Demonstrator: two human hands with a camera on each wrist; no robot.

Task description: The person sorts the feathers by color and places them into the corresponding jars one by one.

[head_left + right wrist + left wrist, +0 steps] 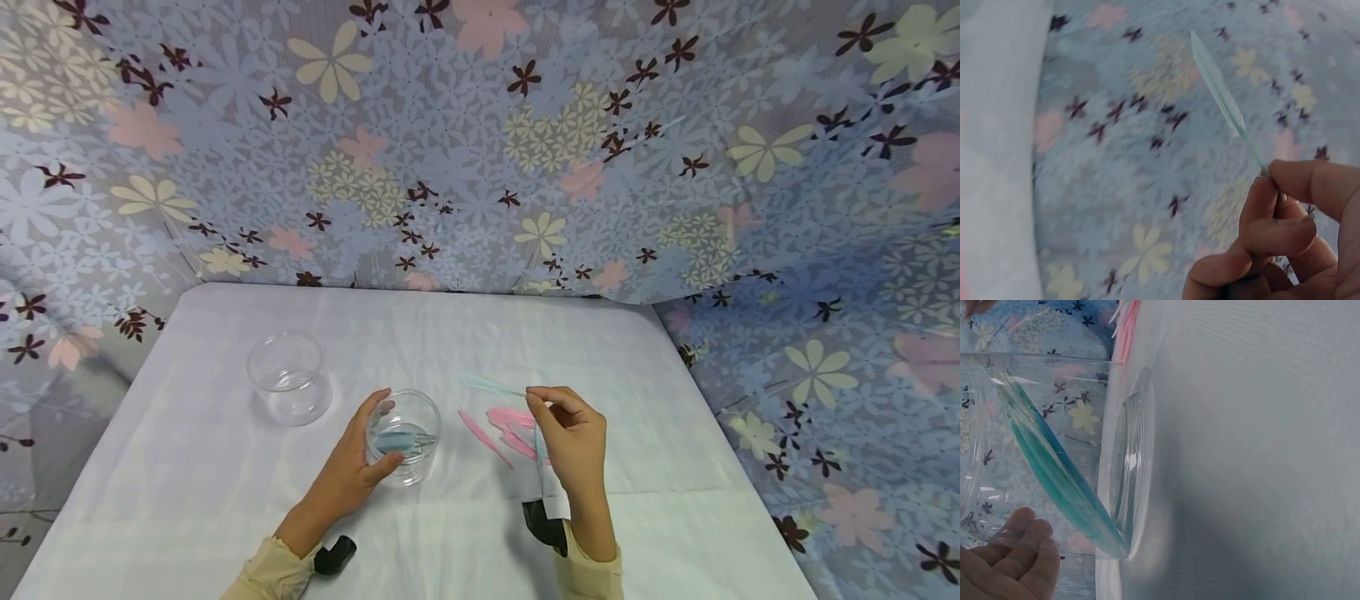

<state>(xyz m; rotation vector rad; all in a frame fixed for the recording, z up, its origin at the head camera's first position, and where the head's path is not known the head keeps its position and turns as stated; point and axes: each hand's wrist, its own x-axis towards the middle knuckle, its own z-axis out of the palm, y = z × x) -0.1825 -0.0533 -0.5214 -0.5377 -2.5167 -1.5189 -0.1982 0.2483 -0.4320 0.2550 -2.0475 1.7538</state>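
My left hand (347, 467) grips a clear round cup (408, 475) by its side, thumb at the near side and fingers round the far left. Inside the cup lean several blue-green feathers (1063, 475), their tips down at its base. My right hand (573, 437) pinches a pale blue feather (1219, 87) by its quill between thumb and forefinger. That feather points left, above the table and to the right of the cup. Under and beside the right hand, several pink feathers (480, 437) lie on the white cloth.
A second clear cup (288, 379) stands on the table (637, 375) at the back left. Behind and to the right hangs a flowered curtain (450, 167). Black wrist mounts (335, 556) stick out by both sleeves.
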